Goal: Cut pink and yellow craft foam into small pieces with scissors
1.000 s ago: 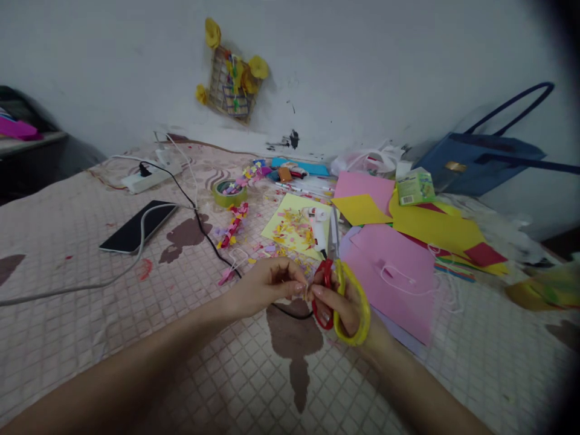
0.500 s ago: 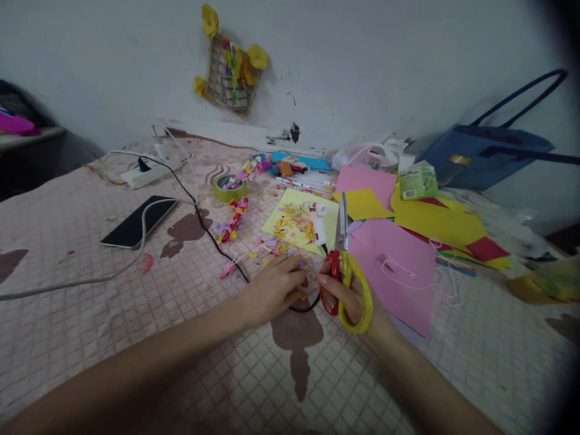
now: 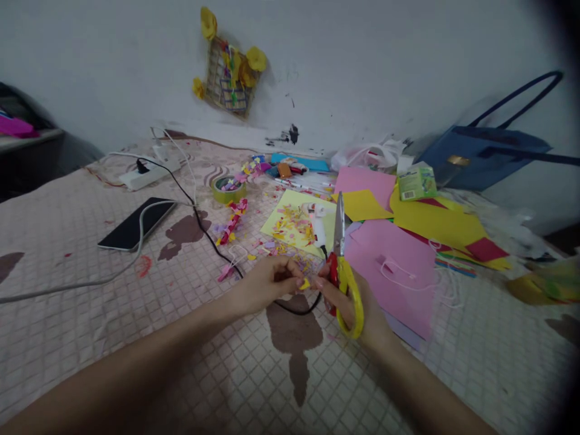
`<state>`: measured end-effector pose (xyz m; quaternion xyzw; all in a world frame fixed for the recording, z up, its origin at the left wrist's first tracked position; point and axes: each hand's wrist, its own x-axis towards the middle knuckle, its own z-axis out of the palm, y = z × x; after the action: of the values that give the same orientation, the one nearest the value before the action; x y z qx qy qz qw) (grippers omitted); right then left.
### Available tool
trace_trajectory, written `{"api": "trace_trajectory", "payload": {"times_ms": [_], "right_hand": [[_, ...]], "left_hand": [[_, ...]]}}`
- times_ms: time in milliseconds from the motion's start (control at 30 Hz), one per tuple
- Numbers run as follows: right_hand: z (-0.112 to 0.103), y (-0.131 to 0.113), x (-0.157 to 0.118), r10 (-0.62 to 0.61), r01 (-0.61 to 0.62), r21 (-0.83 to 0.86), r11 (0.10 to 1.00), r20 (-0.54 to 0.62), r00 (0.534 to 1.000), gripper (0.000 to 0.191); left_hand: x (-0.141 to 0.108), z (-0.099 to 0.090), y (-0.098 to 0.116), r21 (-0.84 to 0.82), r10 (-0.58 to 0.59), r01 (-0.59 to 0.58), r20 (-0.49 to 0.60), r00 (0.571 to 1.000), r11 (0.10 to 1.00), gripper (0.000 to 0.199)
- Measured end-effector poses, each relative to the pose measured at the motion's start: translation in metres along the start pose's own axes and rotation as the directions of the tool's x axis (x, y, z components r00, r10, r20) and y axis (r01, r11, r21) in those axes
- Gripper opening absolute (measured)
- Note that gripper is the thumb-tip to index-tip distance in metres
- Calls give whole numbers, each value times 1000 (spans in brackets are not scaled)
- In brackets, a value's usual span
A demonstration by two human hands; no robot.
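Note:
Between the thumb and fingertips of my left hand (image 3: 267,283) is a small yellow paper piece (image 3: 305,283). My right hand (image 3: 357,305) is wrapped round scissors (image 3: 347,287) with red and yellow handles, their blades pointing up and away from me. The right fingertips are close beside the yellow piece; whether they touch it is hard to tell. Beyond the hands, a white glue gun (image 3: 319,226) lies on a pale yellow sheet (image 3: 286,205) strewn with small paper scraps.
Pink paper (image 3: 394,266) and yellow sheets (image 3: 437,220) lie at the right, below a blue bag (image 3: 489,154). A black cable runs under the hands. At left are a dark tablet (image 3: 138,223), a power strip (image 3: 149,175) and green tape (image 3: 229,190).
My left fingers have lifted a little and now show the yellow piece in their pinch. The right hand has turned slightly, tilting the scissors, and its fingertips have come nearer the left ones.

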<state>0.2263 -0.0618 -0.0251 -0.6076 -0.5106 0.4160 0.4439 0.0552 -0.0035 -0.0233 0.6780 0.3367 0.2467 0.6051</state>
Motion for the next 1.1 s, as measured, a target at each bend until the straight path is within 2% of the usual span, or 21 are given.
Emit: {"api": "trace_trajectory", "payload": {"times_ms": [67,133,367,500,633,733,1100], "right_hand": [[2,-3,-1,-21,21,-19,1000,6,1000,28],[4,-4,-3,-29,29,-4,1000,14,999,27],[3,-4,-1,-14,14,-33,999,13,1000,23],[2,-5,0,14,-14,-6,1000,14,1000,24],[2,-4,0,18,-18,0,1000,22,1000,23],[2,-1,0,0,0,-7,1000,23,1000,22],[1,1,0,-13,9,88,996,45,999,26]], "left_hand": [[0,-1,2,-154,-39,41,17,999,987,15],[-1,-1,3,-203,-60,61,13,998,977,19],[-3,2,4,-267,-92,96,27,995,959,25],[-4,1,6,-230,-107,110,24,994,967,31],[-4,2,9,-272,-167,182,80,983,945,34],[-4,3,11,-316,-214,232,90,973,920,35],[-6,3,8,-356,-244,263,97,965,897,31]]}}
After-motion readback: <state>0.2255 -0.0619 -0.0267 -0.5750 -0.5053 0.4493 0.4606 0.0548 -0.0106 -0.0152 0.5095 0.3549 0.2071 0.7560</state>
